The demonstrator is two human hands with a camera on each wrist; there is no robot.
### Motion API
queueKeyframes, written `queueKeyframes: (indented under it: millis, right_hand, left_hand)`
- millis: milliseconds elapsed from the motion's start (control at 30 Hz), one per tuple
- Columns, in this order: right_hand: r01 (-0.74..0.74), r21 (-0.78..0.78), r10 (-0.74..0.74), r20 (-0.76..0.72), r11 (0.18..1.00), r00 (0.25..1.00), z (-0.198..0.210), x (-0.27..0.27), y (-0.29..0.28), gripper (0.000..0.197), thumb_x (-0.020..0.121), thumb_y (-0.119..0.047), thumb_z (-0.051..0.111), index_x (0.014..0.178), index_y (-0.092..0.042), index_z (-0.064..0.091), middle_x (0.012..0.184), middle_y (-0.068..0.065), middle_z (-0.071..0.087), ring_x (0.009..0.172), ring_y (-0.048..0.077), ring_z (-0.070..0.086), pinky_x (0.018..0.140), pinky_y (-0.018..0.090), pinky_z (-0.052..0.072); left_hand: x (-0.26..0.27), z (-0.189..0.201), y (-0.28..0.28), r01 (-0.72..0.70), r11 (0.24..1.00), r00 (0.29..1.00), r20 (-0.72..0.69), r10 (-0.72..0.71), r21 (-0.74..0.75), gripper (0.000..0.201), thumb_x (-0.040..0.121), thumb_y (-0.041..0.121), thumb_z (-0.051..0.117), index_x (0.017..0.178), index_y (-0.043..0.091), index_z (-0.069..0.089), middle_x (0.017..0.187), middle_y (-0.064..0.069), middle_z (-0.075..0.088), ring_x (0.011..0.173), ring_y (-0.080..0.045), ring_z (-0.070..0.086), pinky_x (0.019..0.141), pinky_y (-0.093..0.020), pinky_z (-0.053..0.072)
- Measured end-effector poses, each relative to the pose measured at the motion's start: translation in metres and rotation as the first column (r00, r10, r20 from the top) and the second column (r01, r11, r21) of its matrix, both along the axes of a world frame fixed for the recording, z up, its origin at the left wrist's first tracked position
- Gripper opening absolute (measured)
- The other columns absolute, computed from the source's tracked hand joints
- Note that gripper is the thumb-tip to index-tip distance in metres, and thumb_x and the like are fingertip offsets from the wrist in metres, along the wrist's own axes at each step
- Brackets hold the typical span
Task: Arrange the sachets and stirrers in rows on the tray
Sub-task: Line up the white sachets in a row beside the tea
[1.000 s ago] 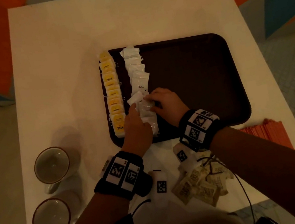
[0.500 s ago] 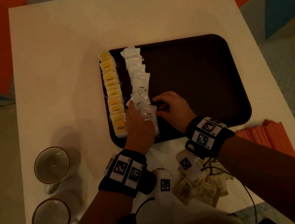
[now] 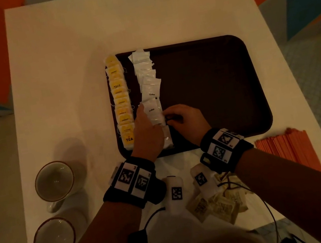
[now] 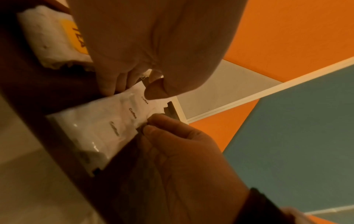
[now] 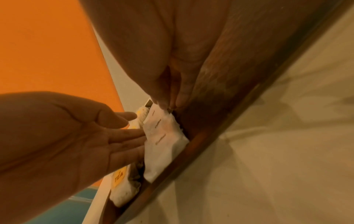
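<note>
**Coffee Sachet Row: Both Hands at the Near End**

The dark brown tray [image 3: 214,91] lies at the centre of the white table [image 3: 62,74]. Two rows run along the tray's left side. The left row consists of yellow tea sachets [image 3: 120,98], overlapping from the far edge to the near edge; the nearest one reads "TEA". Just to the right of it runs a row of white coffee sachets [image 3: 146,75], also overlapping, with "Coffee" legible on the nearer ones.

The left hand [image 3: 146,132] lies over the near end of the coffee row. Its fingers are straight and held loosely together, touching the left edge of the sachets; the thumb [image 4: 156,89] presses flat on top of one sachet. The right hand [image 3: 185,121] is at the right edge of the same row. Its thumb and fingertips [image 5: 180,97] are curled together and pinch the edge of a coffee sachet [image 4: 107,121] near the row's near end.

At the lower centre of the head view, a loose pile of beige sachets [image 3: 218,207] lies on the table, outside the tray. A stack of orange stirrers [image 3: 285,149] lies on the table at right, just beside the tray's lower right corner. Two cups [image 3: 54,183] stand at lower left, well apart from the tray.
</note>
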State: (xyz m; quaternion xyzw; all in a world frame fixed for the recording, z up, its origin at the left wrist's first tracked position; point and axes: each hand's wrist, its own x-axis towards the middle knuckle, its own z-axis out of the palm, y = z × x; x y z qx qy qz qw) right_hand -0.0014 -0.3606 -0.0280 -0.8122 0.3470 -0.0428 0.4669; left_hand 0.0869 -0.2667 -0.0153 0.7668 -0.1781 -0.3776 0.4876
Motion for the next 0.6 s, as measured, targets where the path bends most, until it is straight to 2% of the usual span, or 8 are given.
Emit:
queueKeyframes:
  millis: [67,100,200,267,400,533,600]
  right_hand:
    - [0.007,0.005,-0.007,0.028,1.000,1.000,0.000,-0.002,0.003,0.028,0.085,0.001,0.058,0.112,-0.005,0.064,0.115,0.010,0.061,0.104,0.017,0.059,0.094,0.022,0.046]
    - [0.012,0.004,-0.012,0.034,1.000,0.999,0.000,-0.003,0.003,0.028,0.085,0.001,0.058,0.112,-0.005,0.064,0.115,0.009,0.060,0.103,0.016,0.058,0.094,0.021,0.046]
    - [0.034,0.009,-0.034,0.031,0.999,0.999,0.000,-0.007,0.006,0.031,0.085,0.001,0.057,0.115,-0.006,0.061,0.120,0.008,0.058,0.105,0.012,0.055,0.094,0.019,0.044]
    - [0.043,0.021,-0.044,0.023,0.999,0.999,0.000,-0.008,0.007,0.033,0.086,0.002,0.057,0.117,-0.007,0.060,0.123,0.008,0.057,0.106,0.012,0.055,0.096,0.019,0.043]
    - [0.016,0.041,-0.016,-0.009,0.999,1.000,-0.003,-0.011,0.012,0.032,0.087,0.000,0.055,0.119,-0.007,0.060,0.125,0.007,0.057,0.106,0.008,0.053,0.088,0.008,0.041]
    - [0.037,0.090,-0.041,0.036,0.995,0.999,-0.003,-0.013,0.015,0.031,0.086,0.003,0.056,0.115,-0.007,0.062,0.122,0.007,0.058,0.109,0.013,0.056,0.087,0.002,0.041]
    - [0.052,0.074,-0.054,0.037,0.996,0.998,-0.002,-0.013,0.016,0.030,0.086,0.002,0.057,0.114,-0.008,0.062,0.123,0.005,0.057,0.110,0.012,0.055,0.086,-0.002,0.038]
  left_hand:
    - [-0.003,-0.002,0.004,0.012,0.999,1.000,-0.028,-0.013,-0.038,0.062,0.086,-0.012,0.037,0.141,0.013,0.024,0.131,-0.006,0.045,0.119,-0.019,0.046,0.102,-0.039,0.042]
    - [-0.004,-0.004,0.006,0.008,0.999,0.999,-0.040,-0.009,-0.042,0.062,0.087,-0.012,0.037,0.142,0.014,0.023,0.130,-0.005,0.045,0.118,-0.018,0.048,0.101,-0.037,0.043]
    - [-0.004,-0.004,0.008,0.006,0.998,0.998,-0.058,-0.010,-0.067,0.058,0.088,-0.013,0.036,0.132,0.024,0.028,0.113,0.014,0.049,0.101,0.001,0.051,0.088,-0.017,0.046]
    - [-0.003,-0.003,0.007,0.016,0.997,0.999,-0.031,-0.018,-0.076,0.056,0.088,-0.012,0.038,0.130,0.024,0.030,0.110,0.018,0.045,0.097,0.006,0.048,0.084,-0.012,0.042]
    - [0.000,-0.003,0.006,0.016,0.998,1.000,-0.007,-0.017,-0.059,0.058,0.088,-0.011,0.039,0.139,0.011,0.026,0.117,0.008,0.040,0.107,-0.003,0.043,0.092,-0.021,0.038]
    - [0.001,-0.001,0.008,0.071,0.997,0.997,-0.002,-0.071,-0.020,0.062,0.089,-0.011,0.038,0.144,0.009,0.018,0.129,0.001,0.039,0.114,-0.006,0.039,0.095,-0.018,0.035]
    - [0.001,0.000,0.008,0.075,0.997,0.997,-0.006,-0.075,-0.016,0.063,0.089,-0.011,0.037,0.145,0.009,0.016,0.133,-0.001,0.037,0.117,-0.008,0.038,0.095,-0.015,0.034]
